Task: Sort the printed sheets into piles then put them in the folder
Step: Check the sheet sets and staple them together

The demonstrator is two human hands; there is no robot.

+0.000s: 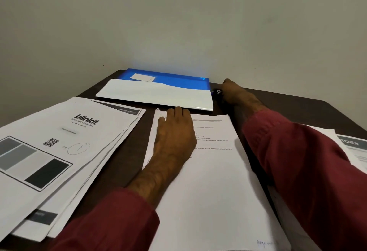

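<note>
The left hand point(175, 134) lies flat at frame centre, palm down, fingers straight and together. The right hand point(237, 93) reaches higher, right of centre, its fingertips hidden.

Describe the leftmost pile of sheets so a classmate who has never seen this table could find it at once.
Start at the dark table by the wall, with the blue folder at its far edge. Nearer the person, take the fanned pile left of the left hand. Only its top sheet shows the word "blinkit", a QR code and grey blocks.
</note>
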